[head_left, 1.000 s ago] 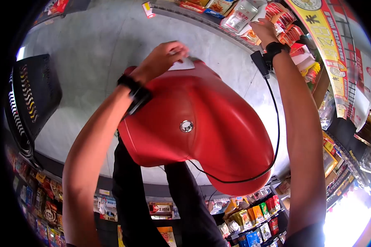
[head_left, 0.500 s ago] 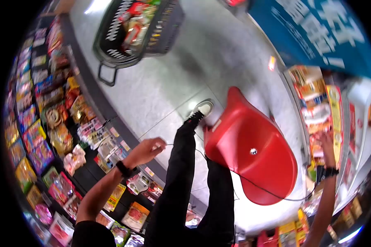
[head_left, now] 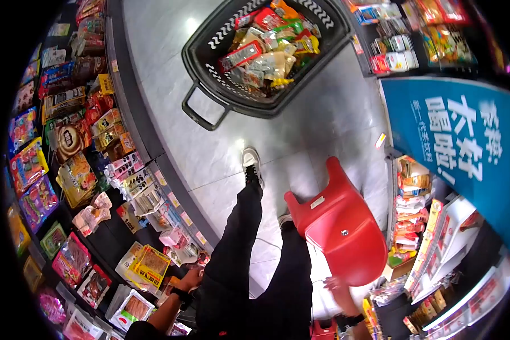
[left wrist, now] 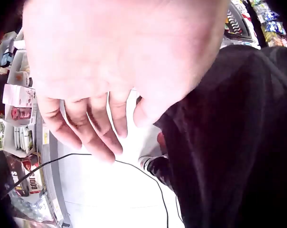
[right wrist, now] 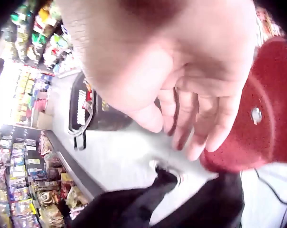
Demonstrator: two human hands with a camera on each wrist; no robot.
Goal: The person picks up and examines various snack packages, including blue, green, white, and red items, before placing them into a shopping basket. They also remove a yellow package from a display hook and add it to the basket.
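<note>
A red plastic stool (head_left: pixel 348 235) stands on the floor right of the legs. In the head view the right hand (head_left: pixel 340 292) hangs by the stool's lower edge; the right wrist view shows that hand (right wrist: pixel 181 80) with relaxed, slightly bent fingers, holding nothing, the stool (right wrist: pixel 257 109) beside it. The left hand (head_left: pixel 191 279) is low, between the left shelf and the black-trousered leg. Seen from the left wrist, the same hand (left wrist: pixel 115 71) hangs with loose fingers and empty, near the leg (left wrist: pixel 229 133).
A dark basket (head_left: pixel 204 56) full of packaged snacks stands on the grey floor ahead. Snack shelves (head_left: pixel 153 164) run along the left. At right are a blue sign (head_left: pixel 459 136) and a rack of packets (head_left: pixel 411 221). A thin black cable (left wrist: pixel 86 154) hangs by the left hand.
The view has turned toward the basket, now central at the top. The right hand has come away from the packets at the right rack, down beside the stool. The left hand has lowered beside the leg.
</note>
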